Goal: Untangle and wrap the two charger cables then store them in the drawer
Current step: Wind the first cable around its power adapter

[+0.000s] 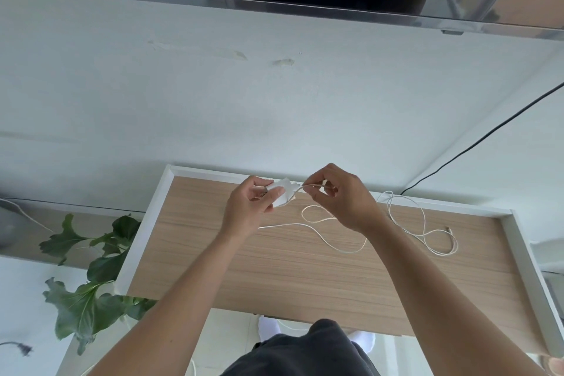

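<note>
Your 2 hands meet in the middle of the frame, over the far edge of the wooden tabletop (pixel 274 272). Your left hand (pixel 247 207) grips a white charger block (pixel 282 192), fingers curled round it. Just beside it, your right hand (pixel 341 198) pinches the white cable (pixel 287 224) close to the block. The rest of the cable lies in loose loops toward the right, ending in a small plug (pixel 448 227). A leafy plant (pixel 91 299) stands at lower left.
</note>
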A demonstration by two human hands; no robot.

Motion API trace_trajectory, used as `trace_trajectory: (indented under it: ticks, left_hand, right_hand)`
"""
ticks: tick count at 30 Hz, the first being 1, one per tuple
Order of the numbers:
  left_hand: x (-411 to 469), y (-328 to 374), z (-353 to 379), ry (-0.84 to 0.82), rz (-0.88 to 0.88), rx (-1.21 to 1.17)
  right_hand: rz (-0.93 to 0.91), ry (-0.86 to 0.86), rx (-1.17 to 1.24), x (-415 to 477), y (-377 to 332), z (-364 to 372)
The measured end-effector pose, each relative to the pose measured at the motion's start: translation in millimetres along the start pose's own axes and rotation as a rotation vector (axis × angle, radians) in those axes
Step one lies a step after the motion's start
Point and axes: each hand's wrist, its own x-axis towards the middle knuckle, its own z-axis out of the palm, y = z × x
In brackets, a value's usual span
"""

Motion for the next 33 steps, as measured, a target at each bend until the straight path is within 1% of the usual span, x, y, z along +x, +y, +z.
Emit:
trace_trajectory:
  ticks: [3,7,9,12,15,16,18,21,24,27,29,31,33]
  left_hand:
    - [-5.4,4.6,6.4,-0.061,0.019,-0.031]
    - [-10.5,3.2,13.5,-0.175,0.083,0.016]
    - [-14.0,5.4,13.6,-0.239,0.117,0.043]
    - [-15.2,5.8,11.7,-0.286,0.125,0.033]
    - [-11.9,2.7,11.8,-0.305,0.12,-0.026]
    - [-10.6,1.6,13.2,-0.299,0.108,-0.063]
    - [-7.9,1.2,16.1,-0.231,0.066,-0.122]
    - [-3.1,3.1,19.6,-0.139,0.029,-0.136]
    - [-0.6,2.9,21.7,-0.061,0.028,-0.054]
    - [0.9,1.7,20.8,-0.002,0.04,0.094]
    - [0.8,0.7,21.1,0.018,0.069,0.189]
    - [-0.9,-0.6,21.6,0.037,0.092,0.233]
    - [-3.2,-2.3,22.2,0.037,0.105,0.259]
  right_hand:
    - [-0.054,-0.02,0.049,3.4,-9.5,-1.1]
    - [-0.014,0.011,0.077,11.4,-13.0,-2.9]
    - [0.051,0.029,0.107,13.7,-10.8,-4.7]
    - [0.226,0.057,0.179,16.3,-2.2,-6.2]
    - [0.338,0.004,0.253,15.9,10.6,1.8]
    - [0.37,-0.024,0.27,14.9,15.2,7.3]
    - [0.409,-0.056,0.246,11.6,24.3,18.9]
    - [0.389,-0.117,0.194,3.0,27.4,34.0]
    - [0.315,-0.182,0.072,-6.1,19.7,43.6]
    - [0.26,-0.255,-0.073,-11.1,11.3,48.8]
    - [0.23,-0.312,-0.138,-11.9,5.7,46.5]
    - [0.185,-0.37,-0.186,-11.5,1.4,43.2]
    - [0.147,-0.39,-0.218,-8.9,-4.1,39.3]
